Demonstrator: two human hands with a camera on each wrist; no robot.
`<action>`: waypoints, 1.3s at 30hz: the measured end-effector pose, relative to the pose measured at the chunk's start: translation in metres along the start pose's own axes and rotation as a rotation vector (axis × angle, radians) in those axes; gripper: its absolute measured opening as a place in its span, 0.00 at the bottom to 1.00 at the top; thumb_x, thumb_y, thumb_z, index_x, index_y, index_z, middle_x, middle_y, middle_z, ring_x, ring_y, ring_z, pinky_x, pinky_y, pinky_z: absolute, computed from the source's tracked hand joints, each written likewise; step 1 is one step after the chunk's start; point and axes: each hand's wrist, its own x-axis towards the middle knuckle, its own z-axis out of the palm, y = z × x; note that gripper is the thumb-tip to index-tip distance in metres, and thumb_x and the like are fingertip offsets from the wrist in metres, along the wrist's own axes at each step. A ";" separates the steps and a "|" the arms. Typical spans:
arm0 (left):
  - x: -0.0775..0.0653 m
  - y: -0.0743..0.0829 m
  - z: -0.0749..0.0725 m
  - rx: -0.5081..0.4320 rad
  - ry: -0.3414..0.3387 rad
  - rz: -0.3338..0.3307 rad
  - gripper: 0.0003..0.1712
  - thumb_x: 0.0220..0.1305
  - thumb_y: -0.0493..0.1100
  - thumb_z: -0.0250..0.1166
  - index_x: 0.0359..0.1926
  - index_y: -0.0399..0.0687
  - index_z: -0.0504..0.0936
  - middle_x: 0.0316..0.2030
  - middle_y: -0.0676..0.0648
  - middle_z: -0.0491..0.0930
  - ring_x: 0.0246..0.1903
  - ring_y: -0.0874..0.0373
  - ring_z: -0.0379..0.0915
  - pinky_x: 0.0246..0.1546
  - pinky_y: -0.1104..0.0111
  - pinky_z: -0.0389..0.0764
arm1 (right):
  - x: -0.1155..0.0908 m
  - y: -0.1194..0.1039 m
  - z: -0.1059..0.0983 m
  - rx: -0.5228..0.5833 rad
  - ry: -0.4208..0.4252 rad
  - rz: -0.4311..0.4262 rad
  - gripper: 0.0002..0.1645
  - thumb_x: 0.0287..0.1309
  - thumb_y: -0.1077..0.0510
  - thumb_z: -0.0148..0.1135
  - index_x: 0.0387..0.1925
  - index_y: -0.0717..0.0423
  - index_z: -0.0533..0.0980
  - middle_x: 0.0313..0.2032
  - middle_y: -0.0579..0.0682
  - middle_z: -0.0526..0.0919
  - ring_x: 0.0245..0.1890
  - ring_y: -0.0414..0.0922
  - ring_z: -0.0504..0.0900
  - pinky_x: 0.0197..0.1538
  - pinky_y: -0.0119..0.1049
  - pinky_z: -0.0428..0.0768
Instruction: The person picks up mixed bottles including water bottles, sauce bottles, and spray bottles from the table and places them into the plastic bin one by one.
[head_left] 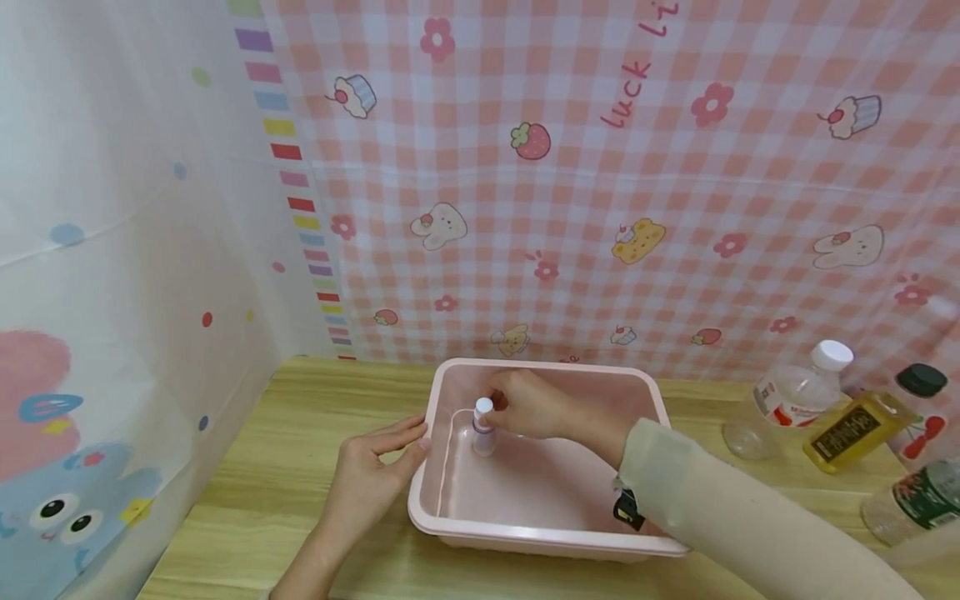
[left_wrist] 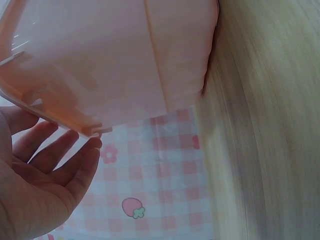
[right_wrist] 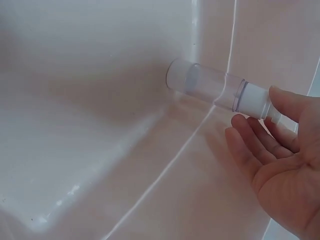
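A small clear bottle (right_wrist: 212, 87) with a white top stands upright in the left part of a pink plastic basin (head_left: 540, 530). My right hand (head_left: 528, 404) reaches into the basin and pinches the bottle's white top (right_wrist: 252, 100) between thumb and fingers. In the right wrist view the other fingers lie beside the bottle, loosely bent. Outside the basin, my left hand (head_left: 369, 475) touches its left rim with fingertips and thumb. The left wrist view shows these fingers (left_wrist: 75, 170) slightly bent against the rim's edge, not wrapped around it.
Right of the basin stand a clear bottle with a white cap (head_left: 795, 396), a yellow liquid bottle with a dark cap (head_left: 862, 429) and a green-labelled bottle (head_left: 918, 500). A checked pink cloth (head_left: 487, 208) hangs behind the wooden table (head_left: 247, 467).
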 end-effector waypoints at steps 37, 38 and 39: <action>-0.001 0.000 0.002 -0.017 0.001 -0.039 0.13 0.64 0.38 0.76 0.49 0.40 0.91 0.52 0.47 0.88 0.58 0.50 0.82 0.60 0.59 0.80 | -0.059 -0.038 -0.110 0.083 0.258 -0.008 0.25 0.68 0.53 0.71 0.60 0.62 0.79 0.50 0.54 0.86 0.50 0.48 0.83 0.55 0.48 0.83; -0.001 0.000 0.002 -0.016 0.001 -0.039 0.13 0.64 0.38 0.76 0.49 0.40 0.91 0.52 0.47 0.88 0.58 0.50 0.82 0.60 0.59 0.80 | -0.062 -0.036 -0.111 0.084 0.273 -0.003 0.24 0.68 0.53 0.71 0.60 0.62 0.79 0.50 0.54 0.86 0.50 0.48 0.83 0.55 0.49 0.82; -0.001 0.000 0.002 -0.014 0.001 -0.039 0.13 0.64 0.38 0.76 0.49 0.39 0.91 0.52 0.47 0.88 0.58 0.50 0.82 0.60 0.58 0.79 | -0.066 -0.034 -0.111 0.083 0.286 -0.002 0.24 0.69 0.53 0.70 0.60 0.63 0.79 0.50 0.55 0.86 0.50 0.49 0.83 0.55 0.49 0.82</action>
